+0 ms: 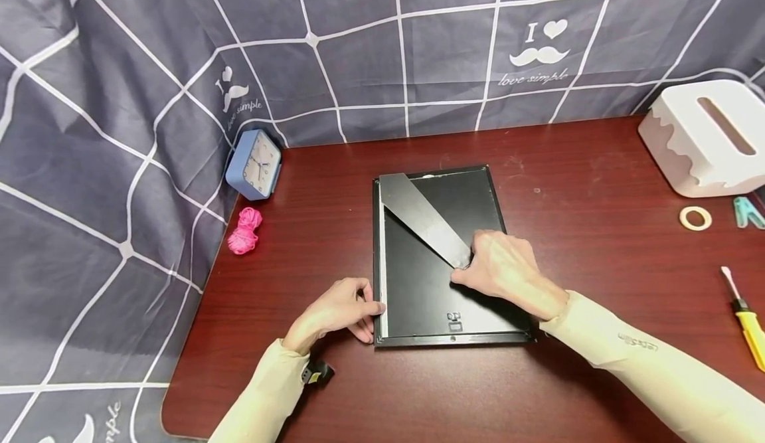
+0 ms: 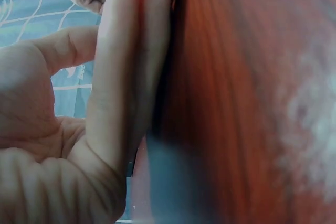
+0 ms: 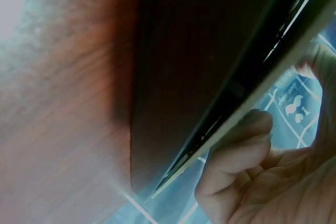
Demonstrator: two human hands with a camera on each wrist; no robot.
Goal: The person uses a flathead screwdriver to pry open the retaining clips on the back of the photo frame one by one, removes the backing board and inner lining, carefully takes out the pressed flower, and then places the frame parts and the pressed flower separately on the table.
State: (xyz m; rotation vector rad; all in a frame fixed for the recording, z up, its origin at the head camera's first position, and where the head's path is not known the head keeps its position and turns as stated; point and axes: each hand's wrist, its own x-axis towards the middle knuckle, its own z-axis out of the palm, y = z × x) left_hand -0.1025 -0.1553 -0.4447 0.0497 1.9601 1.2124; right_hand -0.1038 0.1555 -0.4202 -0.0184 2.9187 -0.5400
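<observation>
A black picture frame (image 1: 453, 341) lies back side up on the table, a hanging hook near its close edge. Along its left inner side runs a white strip (image 1: 384, 277) beside the black backing board (image 1: 418, 297). A grey tapered stand leg (image 1: 418, 214) slants across the board. At the leg's narrow end, my right hand (image 1: 505, 267) pinches it between thumb and fingers. My left hand (image 1: 340, 310) holds the frame's left rim near the lower corner, thumb on top. In the left wrist view, the left fingers (image 2: 121, 72) reach the frame's dark side. Curled right fingers (image 3: 236, 161) show in the right wrist view.
A blue clock (image 1: 254, 164) and pink yarn (image 1: 245, 230) stand at the left. On the right are a white tissue box (image 1: 687, 144), a tape roll (image 1: 695, 218), a teal clip (image 1: 748, 212) and a yellow-handled screwdriver (image 1: 747, 323). A grey curtain (image 1: 358, 71) hangs behind.
</observation>
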